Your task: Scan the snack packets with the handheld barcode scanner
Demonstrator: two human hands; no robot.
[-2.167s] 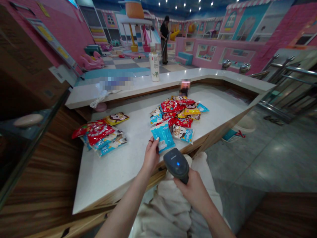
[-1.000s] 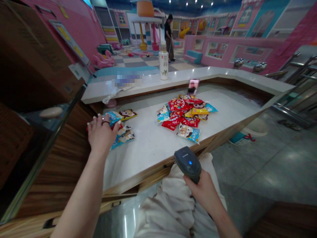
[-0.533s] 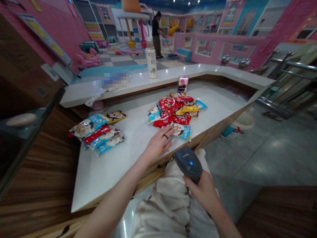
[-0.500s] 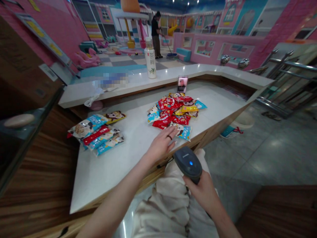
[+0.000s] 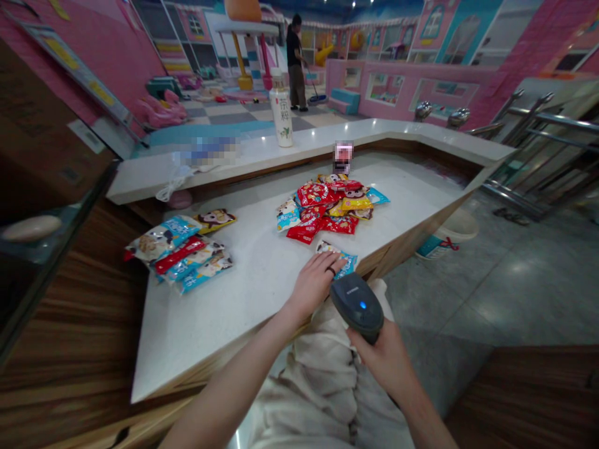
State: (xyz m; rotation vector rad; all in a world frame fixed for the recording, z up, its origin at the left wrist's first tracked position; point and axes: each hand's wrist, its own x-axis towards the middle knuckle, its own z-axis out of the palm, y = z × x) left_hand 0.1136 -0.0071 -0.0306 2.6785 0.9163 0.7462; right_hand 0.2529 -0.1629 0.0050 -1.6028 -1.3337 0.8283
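My left hand (image 5: 314, 285) lies over a blue-and-white snack bag (image 5: 337, 257) near the front edge of the white stone counter (image 5: 210, 337), its fingers on the bag. My right hand (image 5: 381, 363) grips a dark grey handheld barcode scanner (image 5: 358, 305) with a blue light, close to my left hand. A heap of red, yellow and blue snack bags (image 5: 325, 209) lies mid-counter. A second, flatter group of snack bags (image 5: 180, 252) lies to the left, apart from my hands.
A white bottled drink (image 5: 282, 112) and a pixelated item (image 5: 343, 157) stand at the heap's far side. A wooden counter front and glass cabinet (image 5: 47, 249) lie left. A person (image 5: 294, 62) mops far beyond. Pale cloth (image 5: 318, 386) lies below my arms.
My left hand has left the left group, where a blue bag now lies, and crossed to the heap. It has drawn one bag toward the near edge. The scanner stays in my right hand.
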